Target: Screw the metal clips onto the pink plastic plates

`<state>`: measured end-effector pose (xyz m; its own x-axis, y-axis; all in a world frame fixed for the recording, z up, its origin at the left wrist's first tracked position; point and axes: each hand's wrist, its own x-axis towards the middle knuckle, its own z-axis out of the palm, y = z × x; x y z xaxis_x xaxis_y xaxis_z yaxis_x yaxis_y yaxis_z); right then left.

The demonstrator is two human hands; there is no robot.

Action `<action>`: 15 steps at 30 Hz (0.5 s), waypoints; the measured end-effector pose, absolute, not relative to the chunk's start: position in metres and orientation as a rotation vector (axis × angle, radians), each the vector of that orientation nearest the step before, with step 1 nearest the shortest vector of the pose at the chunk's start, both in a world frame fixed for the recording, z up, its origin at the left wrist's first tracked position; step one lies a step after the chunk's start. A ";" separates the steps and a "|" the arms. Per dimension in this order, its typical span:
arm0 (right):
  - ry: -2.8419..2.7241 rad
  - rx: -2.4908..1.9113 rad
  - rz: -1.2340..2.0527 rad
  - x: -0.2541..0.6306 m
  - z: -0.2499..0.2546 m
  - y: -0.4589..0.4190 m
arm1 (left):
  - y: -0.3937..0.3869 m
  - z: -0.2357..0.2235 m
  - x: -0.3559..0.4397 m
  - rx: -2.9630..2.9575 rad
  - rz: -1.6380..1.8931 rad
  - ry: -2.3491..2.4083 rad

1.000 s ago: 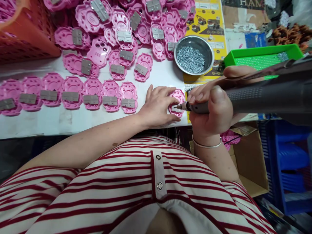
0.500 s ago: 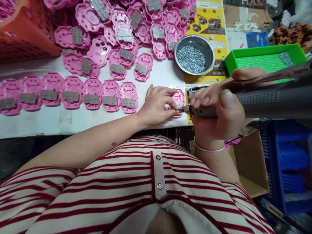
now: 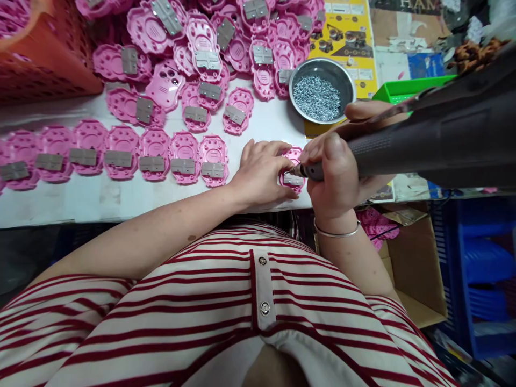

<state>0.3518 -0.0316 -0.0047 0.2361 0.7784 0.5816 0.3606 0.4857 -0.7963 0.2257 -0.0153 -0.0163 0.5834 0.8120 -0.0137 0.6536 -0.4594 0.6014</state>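
My right hand (image 3: 338,161) is wrapped round a dark power screwdriver (image 3: 403,142), whose bit points left and down onto a pink plastic casing (image 3: 293,156). A grey metal plate (image 3: 292,180) lies across the lower part of that casing. My left hand (image 3: 266,172) is curled over the casing's left side, fingers and thumb gripping it against the table. The screwdriver's tip meets the area by my left fingertips; whether a screw sits under it I cannot make out. Left of my hand, a row of similar pink casings (image 3: 154,145) with grey plates lies flat.
A steel bowl (image 3: 352,102) of small screws stands beyond my hands. Behind the row is a heap of pink casings (image 3: 237,48), beside an orange basket (image 3: 48,59). A green tray (image 3: 419,86) is partly hidden by the screwdriver. Below the table edge stands a cardboard box (image 3: 419,263).
My right hand and the screwdriver have shifted left and tilted more steeply, bringing the bit to the upper part of the metal plate. My left fingers have spread around the casing.
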 end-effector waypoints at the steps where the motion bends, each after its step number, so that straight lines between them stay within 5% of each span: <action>1: -1.317 -1.015 0.330 0.350 -0.003 -0.029 | -0.015 -0.017 0.226 2.258 0.373 1.164; 15: -1.300 -0.908 0.240 0.342 -0.002 -0.023 | -0.016 -0.018 0.227 2.280 0.355 1.183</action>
